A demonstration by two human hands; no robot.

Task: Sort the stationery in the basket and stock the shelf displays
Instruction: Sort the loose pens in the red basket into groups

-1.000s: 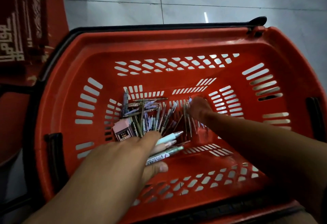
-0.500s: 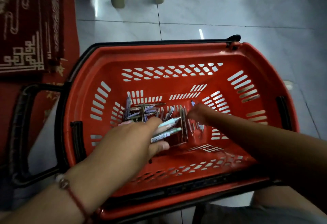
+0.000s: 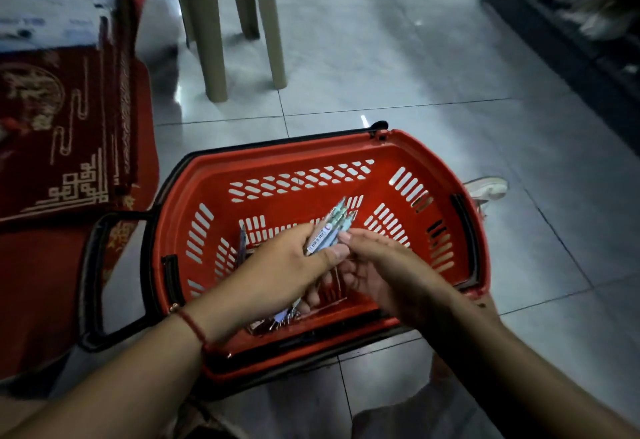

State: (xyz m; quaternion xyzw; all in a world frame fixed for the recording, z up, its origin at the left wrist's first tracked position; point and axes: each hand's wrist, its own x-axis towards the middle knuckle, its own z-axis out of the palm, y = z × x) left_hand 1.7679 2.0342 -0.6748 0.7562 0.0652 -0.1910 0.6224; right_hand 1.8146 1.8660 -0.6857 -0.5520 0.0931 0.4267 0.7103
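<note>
Pens (image 3: 330, 230) bunched in left hand (image 3: 289, 272), gripped above red basket (image 3: 446, 161) middle to gather matching stock, right hand (image 3: 377, 265) loosely curled beside them, fingertip steadying bundle, loose stationery (image 3: 277, 322) at near wall.

left hand (image 3: 284, 265) gripping pens (image 3: 329, 230) over red basket (image 3: 346, 147) — right hand (image 3: 384, 265) touching
</note>
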